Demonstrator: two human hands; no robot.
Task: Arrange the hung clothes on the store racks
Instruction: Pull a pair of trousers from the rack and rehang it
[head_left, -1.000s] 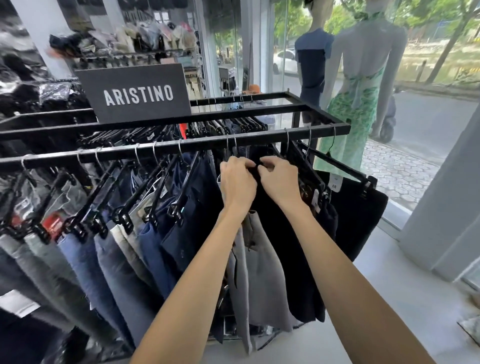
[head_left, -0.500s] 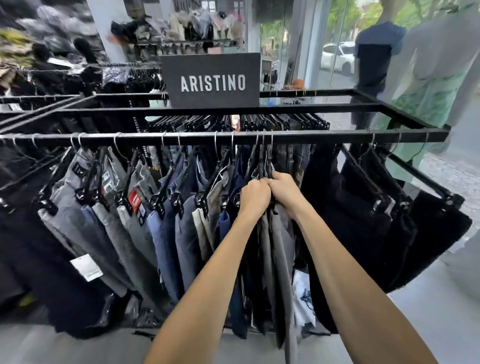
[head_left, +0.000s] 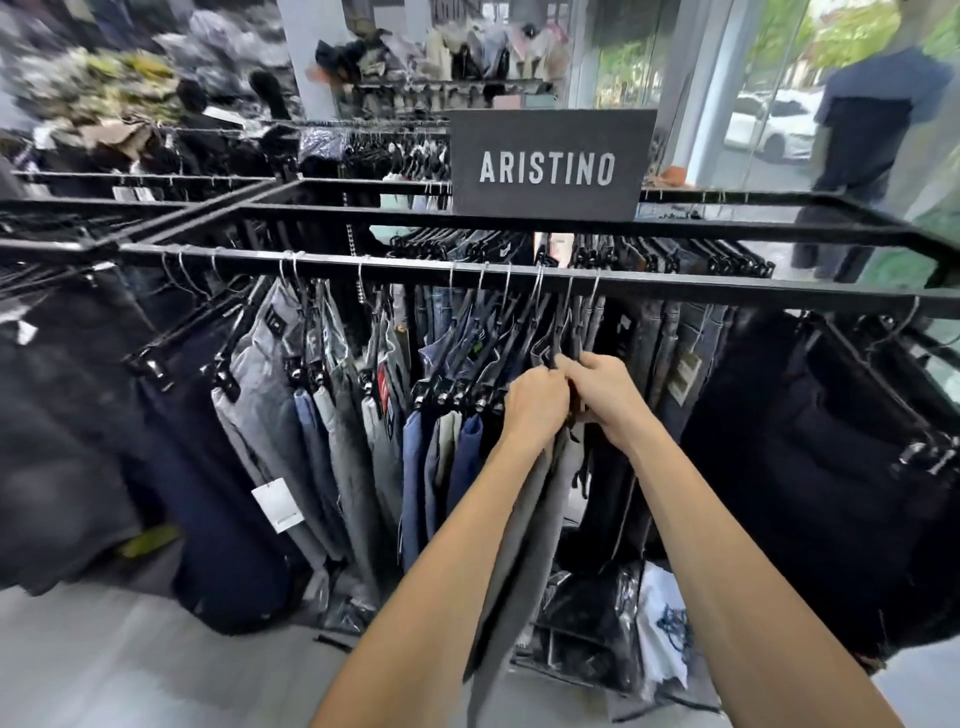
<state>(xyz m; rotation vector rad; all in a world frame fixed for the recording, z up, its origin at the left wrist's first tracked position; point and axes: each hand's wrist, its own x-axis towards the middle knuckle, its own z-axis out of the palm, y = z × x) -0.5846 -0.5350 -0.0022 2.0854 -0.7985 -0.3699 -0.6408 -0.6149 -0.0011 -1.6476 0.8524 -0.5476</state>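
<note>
- Head view: both arms reach fwd to the near rail (head_left: 675, 288) of a black store rack, hands meeting at centre, just under the rail.
- Left hand (head_left: 535, 402): fingers curled, grip closed on the top edge of the grey trousers (head_left: 524, 519) that hang straight down between the two forearms.
- Right hand (head_left: 605, 397): touching the left hand, fingers curled in at the same spot; grip looks pinched on the waistband/hanger, exact hold hidden by the knuckles.
- Hung clothes: trousers on black clip hangers (head_left: 452, 387) along the near rail. Left of the hands, blue & grey pairs (head_left: 332, 415) packed close; far left, dark navy ones (head_left: 208, 441); right, black garments (head_left: 810, 441).
- White tag (head_left: 277, 505) hangs off a grey pair, left.
- Sign w/ "ARISTINO" (head_left: 548, 166) stands on the rack's far bar, above the hands.
- Far right: mannequin in a dark top (head_left: 872, 119) by the window, blurred.
- Bagged items (head_left: 660, 623) on the floor under the rack, near right.
</note>
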